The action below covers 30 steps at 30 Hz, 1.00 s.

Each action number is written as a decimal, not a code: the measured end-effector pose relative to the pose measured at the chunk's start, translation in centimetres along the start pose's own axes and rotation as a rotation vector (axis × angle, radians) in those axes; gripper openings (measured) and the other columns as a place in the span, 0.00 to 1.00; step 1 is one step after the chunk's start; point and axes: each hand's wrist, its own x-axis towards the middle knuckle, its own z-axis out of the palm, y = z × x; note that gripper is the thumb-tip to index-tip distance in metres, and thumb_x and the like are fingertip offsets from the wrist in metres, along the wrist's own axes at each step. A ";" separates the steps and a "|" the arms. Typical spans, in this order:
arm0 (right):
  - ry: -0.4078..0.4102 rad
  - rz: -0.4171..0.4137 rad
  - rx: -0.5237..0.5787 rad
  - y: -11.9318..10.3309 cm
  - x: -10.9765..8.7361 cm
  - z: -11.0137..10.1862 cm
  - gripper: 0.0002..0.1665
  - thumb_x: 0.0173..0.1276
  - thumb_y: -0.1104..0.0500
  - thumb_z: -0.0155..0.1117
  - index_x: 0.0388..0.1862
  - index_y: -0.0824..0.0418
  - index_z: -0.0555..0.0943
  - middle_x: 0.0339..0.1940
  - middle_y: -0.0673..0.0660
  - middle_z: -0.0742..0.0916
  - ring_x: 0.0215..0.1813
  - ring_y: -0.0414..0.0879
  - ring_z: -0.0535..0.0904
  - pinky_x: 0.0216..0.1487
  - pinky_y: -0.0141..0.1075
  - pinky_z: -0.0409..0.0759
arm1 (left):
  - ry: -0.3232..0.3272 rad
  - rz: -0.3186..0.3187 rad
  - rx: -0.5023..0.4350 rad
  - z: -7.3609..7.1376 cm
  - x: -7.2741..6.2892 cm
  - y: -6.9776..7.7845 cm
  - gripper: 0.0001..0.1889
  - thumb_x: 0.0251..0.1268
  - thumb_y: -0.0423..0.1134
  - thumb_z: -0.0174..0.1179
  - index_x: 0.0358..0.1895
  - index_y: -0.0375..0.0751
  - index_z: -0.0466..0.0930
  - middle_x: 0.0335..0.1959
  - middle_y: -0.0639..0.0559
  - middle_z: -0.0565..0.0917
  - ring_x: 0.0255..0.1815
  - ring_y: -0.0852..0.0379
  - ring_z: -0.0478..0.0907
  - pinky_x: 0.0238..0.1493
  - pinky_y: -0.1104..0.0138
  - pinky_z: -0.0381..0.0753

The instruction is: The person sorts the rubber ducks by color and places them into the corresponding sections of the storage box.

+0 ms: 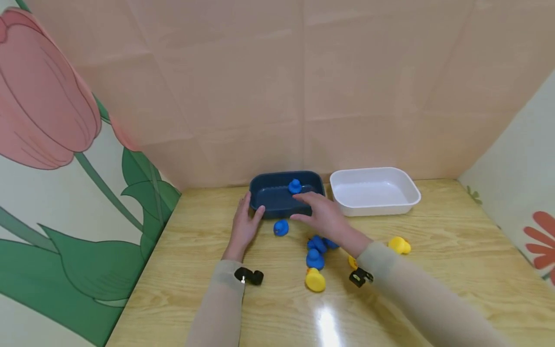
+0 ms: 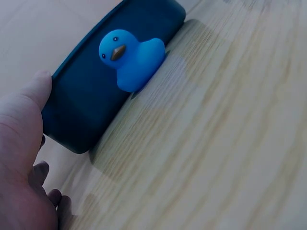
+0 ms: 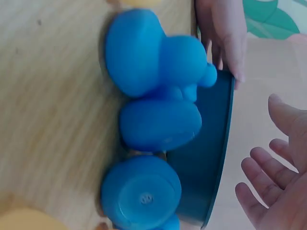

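Note:
My left hand touches the left end of a dark blue tray, its thumb at the front corner and its fingers along the side. Inside the tray sits a blue rubber duck. Over the tray's front right part hovers my right hand, its fingers spread and holding nothing. Just in front of the tray stands another blue rubber duck. Below my right hand, several blue rubber ducks lie clustered on the table, one showing its underside.
A white tray stands right of the dark one. Yellow rubber ducks lie on the wooden table: one near the front, another at right, and one partly hidden by my right arm. A pink-beige sheet hangs behind.

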 end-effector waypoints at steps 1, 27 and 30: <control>-0.006 -0.009 0.006 -0.1 -0.1 0.2 0.38 0.74 0.41 0.79 0.76 0.55 0.83 0.70 0.57 0.87 0.68 0.57 0.85 0.65 0.54 0.85 | 0.001 0.004 -0.001 0.0 0.1 -0.1 0.42 0.88 0.56 0.57 0.92 0.42 0.51 0.91 0.40 0.55 0.91 0.36 0.46 0.88 0.43 0.48; -0.203 -0.098 0.076 -0.5 -1.1 4.1 0.44 0.71 0.42 0.82 0.82 0.51 0.78 0.79 0.55 0.82 0.78 0.55 0.77 0.75 0.55 0.78 | 0.007 0.006 0.008 0.0 0.0 0.1 0.42 0.88 0.55 0.58 0.92 0.42 0.51 0.91 0.40 0.54 0.91 0.34 0.45 0.87 0.40 0.47; -0.219 -0.098 0.076 -0.5 -1.0 4.2 0.44 0.72 0.42 0.81 0.82 0.52 0.77 0.79 0.56 0.81 0.79 0.56 0.77 0.75 0.56 0.78 | 0.009 0.012 0.005 0.1 0.0 0.0 0.42 0.88 0.55 0.58 0.91 0.41 0.51 0.91 0.38 0.55 0.91 0.33 0.45 0.87 0.39 0.47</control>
